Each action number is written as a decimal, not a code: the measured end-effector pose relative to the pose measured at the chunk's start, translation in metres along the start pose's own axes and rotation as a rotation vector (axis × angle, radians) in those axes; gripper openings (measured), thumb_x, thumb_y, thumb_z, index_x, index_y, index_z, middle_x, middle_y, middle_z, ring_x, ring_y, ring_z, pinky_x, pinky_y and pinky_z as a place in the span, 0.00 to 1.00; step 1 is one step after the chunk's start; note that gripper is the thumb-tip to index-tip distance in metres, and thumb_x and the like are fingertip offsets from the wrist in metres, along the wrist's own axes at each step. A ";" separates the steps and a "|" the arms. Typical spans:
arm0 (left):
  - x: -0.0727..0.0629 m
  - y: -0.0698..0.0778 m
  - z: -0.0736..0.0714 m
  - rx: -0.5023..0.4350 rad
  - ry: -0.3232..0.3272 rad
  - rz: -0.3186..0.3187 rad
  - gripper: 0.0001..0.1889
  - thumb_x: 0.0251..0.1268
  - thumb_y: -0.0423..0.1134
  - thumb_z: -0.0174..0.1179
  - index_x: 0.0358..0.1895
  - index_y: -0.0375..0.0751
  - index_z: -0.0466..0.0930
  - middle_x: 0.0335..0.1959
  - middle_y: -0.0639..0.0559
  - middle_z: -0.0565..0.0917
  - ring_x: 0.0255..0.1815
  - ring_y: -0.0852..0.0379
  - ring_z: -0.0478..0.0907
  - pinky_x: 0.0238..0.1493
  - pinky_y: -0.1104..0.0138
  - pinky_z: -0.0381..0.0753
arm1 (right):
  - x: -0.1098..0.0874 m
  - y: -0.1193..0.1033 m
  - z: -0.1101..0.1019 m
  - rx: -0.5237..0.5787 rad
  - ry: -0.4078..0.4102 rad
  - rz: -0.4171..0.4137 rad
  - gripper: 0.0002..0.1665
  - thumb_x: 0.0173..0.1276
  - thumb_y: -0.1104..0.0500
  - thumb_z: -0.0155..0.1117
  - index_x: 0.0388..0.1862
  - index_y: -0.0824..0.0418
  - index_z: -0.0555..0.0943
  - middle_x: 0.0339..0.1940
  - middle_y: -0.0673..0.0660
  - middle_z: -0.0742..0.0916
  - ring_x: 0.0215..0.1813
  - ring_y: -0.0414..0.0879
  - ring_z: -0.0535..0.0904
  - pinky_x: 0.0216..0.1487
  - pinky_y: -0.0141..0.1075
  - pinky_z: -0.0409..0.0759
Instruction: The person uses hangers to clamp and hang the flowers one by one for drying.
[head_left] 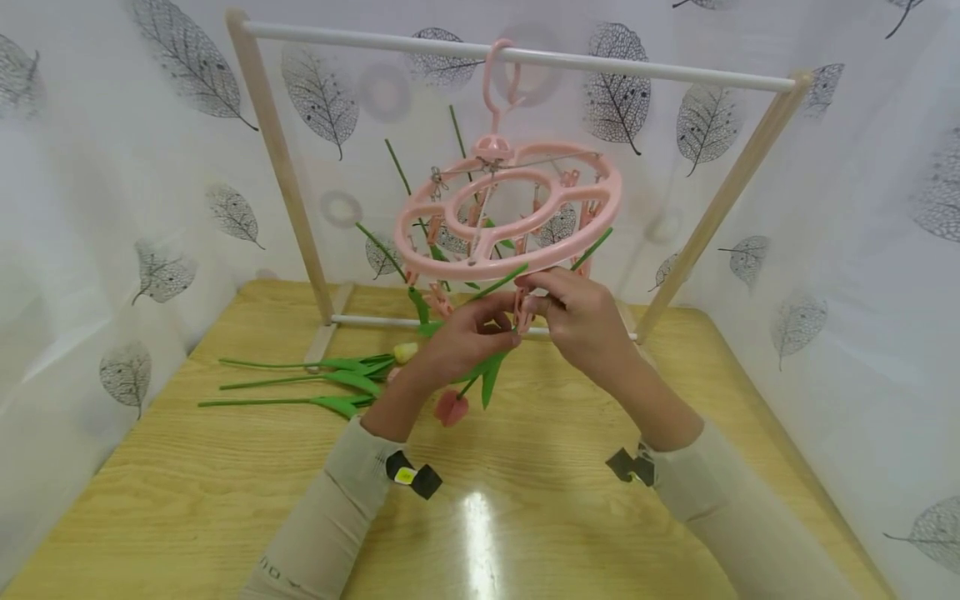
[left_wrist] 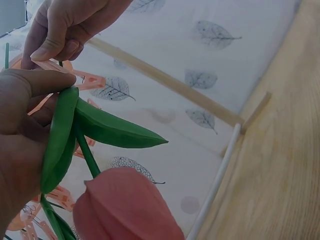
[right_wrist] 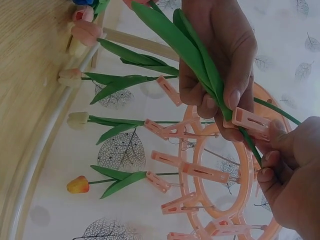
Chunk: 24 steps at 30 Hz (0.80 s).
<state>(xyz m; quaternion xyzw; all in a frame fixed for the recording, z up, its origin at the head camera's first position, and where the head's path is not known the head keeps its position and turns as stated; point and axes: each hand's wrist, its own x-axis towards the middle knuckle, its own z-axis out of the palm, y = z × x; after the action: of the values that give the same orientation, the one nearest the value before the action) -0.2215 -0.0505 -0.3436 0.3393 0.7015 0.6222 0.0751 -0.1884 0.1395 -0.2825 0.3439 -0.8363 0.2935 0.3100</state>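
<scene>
A pink round clip hanger (head_left: pixel 495 268) hangs by its hook from a white rail. My left hand (head_left: pixel 468 340) grips the stem of a pink tulip (head_left: pixel 452 408) near its green leaves (left_wrist: pixel 115 127), with the bloom pointing down. My right hand (head_left: pixel 585 315) pinches a pink clothespin (right_wrist: pixel 252 121) below the hanger's near rim. In the right wrist view, the tulip's stem lies against the clip's end; whether the clip grips it I cannot tell. Other tulips hang head down from clips, among them a yellow-orange tulip (right_wrist: pixel 78 184) and a white one (right_wrist: pixel 77 120).
The hanger's white rail (head_left: pixel 645 69) spans two wooden posts (head_left: pixel 285 179), joined low by a white crossbar (head_left: pixel 375 321). Several tulips lie on the wooden table (head_left: pixel 525 500) at the left, one with a yellow bloom (head_left: pixel 405 352). A leaf-patterned curtain (head_left: pixel 765 167) surrounds the table.
</scene>
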 end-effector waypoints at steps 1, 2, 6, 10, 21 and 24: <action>0.000 0.000 0.000 0.002 0.002 -0.001 0.27 0.71 0.33 0.60 0.72 0.47 0.70 0.56 0.48 0.79 0.47 0.50 0.77 0.45 0.62 0.82 | 0.000 0.000 0.000 -0.004 -0.002 0.001 0.11 0.66 0.68 0.69 0.46 0.66 0.87 0.43 0.58 0.90 0.38 0.46 0.83 0.37 0.37 0.78; 0.000 0.000 -0.001 0.004 0.005 -0.003 0.27 0.71 0.33 0.60 0.72 0.47 0.70 0.57 0.48 0.79 0.47 0.50 0.77 0.45 0.62 0.82 | 0.000 0.000 0.000 -0.008 -0.006 0.004 0.11 0.66 0.67 0.69 0.47 0.66 0.87 0.42 0.57 0.90 0.37 0.46 0.82 0.37 0.37 0.78; 0.000 0.000 -0.002 0.021 0.024 -0.021 0.29 0.71 0.35 0.60 0.74 0.47 0.68 0.59 0.49 0.78 0.48 0.52 0.78 0.46 0.62 0.83 | -0.002 0.000 0.000 -0.024 -0.025 0.020 0.13 0.67 0.63 0.70 0.50 0.64 0.87 0.41 0.55 0.90 0.32 0.42 0.76 0.33 0.34 0.74; 0.000 -0.002 -0.003 0.032 0.030 -0.017 0.28 0.72 0.35 0.60 0.74 0.46 0.68 0.60 0.49 0.78 0.48 0.51 0.78 0.47 0.62 0.83 | -0.007 0.003 0.001 0.004 0.002 0.011 0.16 0.69 0.62 0.69 0.54 0.62 0.85 0.43 0.54 0.89 0.30 0.39 0.75 0.32 0.30 0.73; 0.000 -0.008 -0.004 -0.017 0.024 0.008 0.27 0.73 0.33 0.60 0.73 0.44 0.70 0.62 0.41 0.79 0.57 0.45 0.79 0.55 0.58 0.82 | -0.014 0.014 -0.006 0.216 0.284 -0.070 0.12 0.68 0.75 0.61 0.47 0.69 0.86 0.39 0.61 0.88 0.31 0.40 0.78 0.38 0.23 0.77; 0.000 -0.009 -0.003 -0.058 0.018 0.009 0.26 0.72 0.32 0.60 0.72 0.45 0.71 0.60 0.43 0.80 0.58 0.44 0.79 0.56 0.58 0.82 | -0.015 0.016 -0.011 0.252 0.339 -0.070 0.11 0.68 0.76 0.61 0.45 0.71 0.86 0.37 0.62 0.87 0.32 0.38 0.77 0.37 0.24 0.76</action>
<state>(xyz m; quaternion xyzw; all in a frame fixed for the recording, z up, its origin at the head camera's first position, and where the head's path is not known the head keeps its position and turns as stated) -0.2264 -0.0529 -0.3509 0.3345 0.6823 0.6456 0.0761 -0.1888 0.1629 -0.2907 0.3546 -0.7164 0.4383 0.4110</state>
